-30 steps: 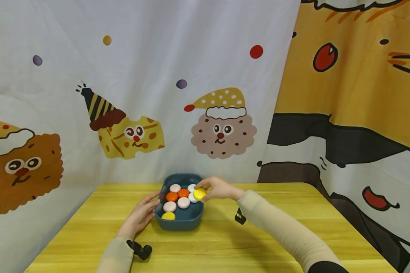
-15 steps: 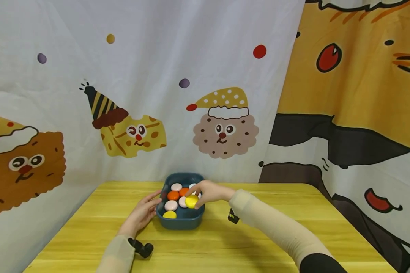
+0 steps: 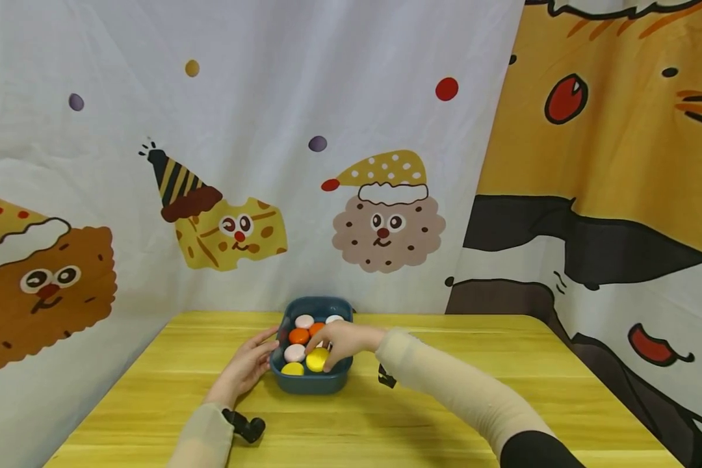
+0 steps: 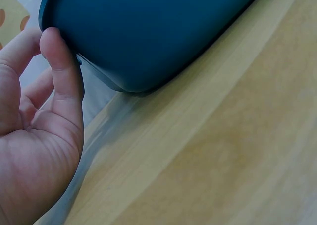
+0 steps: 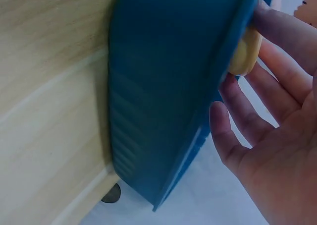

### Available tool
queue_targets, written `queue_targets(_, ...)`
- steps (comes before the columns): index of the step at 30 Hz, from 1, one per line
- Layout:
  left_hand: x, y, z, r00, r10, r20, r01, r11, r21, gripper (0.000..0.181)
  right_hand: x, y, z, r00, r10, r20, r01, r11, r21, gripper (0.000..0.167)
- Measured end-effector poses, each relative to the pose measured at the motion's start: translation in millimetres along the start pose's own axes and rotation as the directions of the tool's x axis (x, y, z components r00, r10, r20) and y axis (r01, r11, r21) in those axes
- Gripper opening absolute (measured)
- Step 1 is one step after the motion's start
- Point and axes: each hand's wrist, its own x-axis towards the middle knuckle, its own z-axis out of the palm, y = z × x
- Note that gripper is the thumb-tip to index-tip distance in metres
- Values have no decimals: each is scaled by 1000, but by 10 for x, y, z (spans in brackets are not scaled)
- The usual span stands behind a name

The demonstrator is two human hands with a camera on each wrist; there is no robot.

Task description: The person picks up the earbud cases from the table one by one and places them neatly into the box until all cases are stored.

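A dark teal box (image 3: pixel 312 385) with rounded corners stands on the table. My right hand (image 3: pixel 349 340) reaches over its right side and pinches a glossy yellow disc (image 3: pixel 314 362) low in the near part of the box. Whether that disc touches the bottom cannot be seen. Beside it lies a second yellow disc (image 3: pixel 292 369) in the near left corner. Orange discs (image 3: pixel 299 336), pale pink discs (image 3: pixel 295 353) and a white disc (image 3: pixel 334 319) lie farther back, some partly hidden by my right hand. My left hand (image 3: pixel 246 365) touches the box's left side with loosely extended fingers (image 4: pixel 53 41).
The yellow wooden table (image 3: pixel 421 403) reaches back to a printed curtain (image 3: pixel 257 84) with cartoon figures. A black strap mount (image 3: pixel 244 426) sits on my left wrist, and another mount (image 3: pixel 386 377) hangs under my right wrist.
My right hand has carried the yellow disc from the box's right edge leftward and toward me, down beside the other yellow disc. The left hand stays at the box's left side.
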Motion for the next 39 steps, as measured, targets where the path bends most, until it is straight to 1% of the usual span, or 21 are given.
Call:
queue_targets(5, 4, -18, 14, 1000, -6, 3, 6, 1000, -2, 62, 39, 13, 74, 1000, -5, 4, 5, 1000, -28, 45)
queue_targets(11, 13, -19, 17, 1000, -2, -4, 2, 1000, 2, 62, 73, 16, 88, 1000, -29, 6, 29, 999, -38, 44)
queue_targets(18, 19, -25, 22, 1000, -3, -7, 3, 1000, -5, 61, 56, 12, 62, 1000, -22, 8, 22, 1000, 14, 43)
queue_targets(22, 22, -29, 24, 1000, -11, -23, 11, 1000, 2, 60, 15, 10, 48, 1000, 7, -1, -7, 999, 38, 42)
queue_targets(26, 35, -26, 18, 1000, -13, -28, 14, 1000, 18, 61, -12, 17, 11, 999, 43, -12, -42, 995, 92, 40)
queue_targets(28, 43, -25, 13, 1000, -14, -28, 14, 1000, 16, 61, -18, 26, -17, 999, 38, -20, -35, 993, 114, 39)
queue_targets(32, 52, -20, -11, 1000, -13, -19, 13, 1000, 18, 63, -32, 68, -70, 999, 23, -40, -19, 994, 111, 38)
queue_targets(35, 51, -11, -24, 999, -19, -31, 19, 1000, 5, 62, -49, 108, -100, 998, 31, -55, -25, 994, 107, 39)
queue_targets(39, 51, -6, -41, 999, -25, -45, 25, 1000, 11, 60, -76, 158, -128, 996, 43, -74, -32, 989, 142, 39)
